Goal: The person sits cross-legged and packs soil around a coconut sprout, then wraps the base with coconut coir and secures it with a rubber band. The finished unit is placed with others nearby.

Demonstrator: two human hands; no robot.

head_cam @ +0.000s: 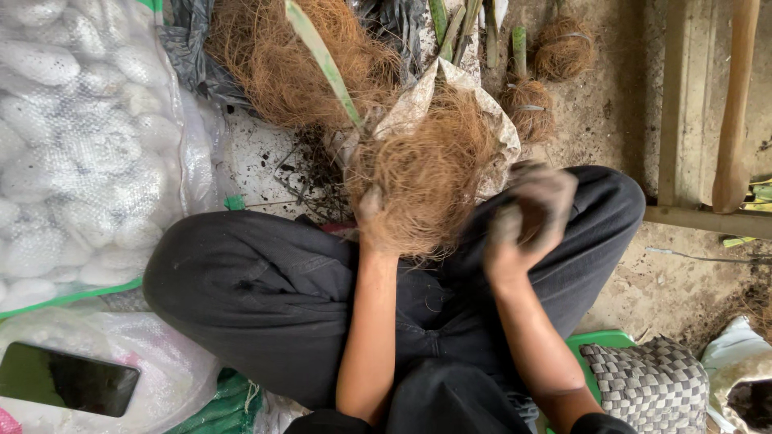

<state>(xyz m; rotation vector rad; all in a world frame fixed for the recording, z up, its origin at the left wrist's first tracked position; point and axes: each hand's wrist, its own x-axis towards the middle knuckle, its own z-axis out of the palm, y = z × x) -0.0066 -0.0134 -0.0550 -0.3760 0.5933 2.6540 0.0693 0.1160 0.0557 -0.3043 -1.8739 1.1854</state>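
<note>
Brown coconut fibre is the main material here: a big loose heap of fibre (281,64) lies at the top on the dirt floor (619,120), and a smaller fibre bundle (426,181) is held over the lap of the person in black trousers (257,289), just beside a pale torn paper wrap (422,100) and a green plant stem (322,56). The left hand (371,210) has its fingers closed on the lower left edge of the bundle. The right hand (531,213) is dirty and blurred, curled around something dark, maybe soil, but I cannot tell if it really grips it. To do this step well, I think the left hand should keep the bundle firmly pressed and tilted toward the body, so the fibre does not spread, while the right hand works close to it. Two small finished fibre balls (547,76) with cut stems stand near the top right. Hidden things: the root or base inside the bundle, the fingertips of the left hand under the fibre, and what the right palm contains. A white sack (72,145) is cut off at the left edge, and a dark phone (68,378) lies on plastic.
</note>
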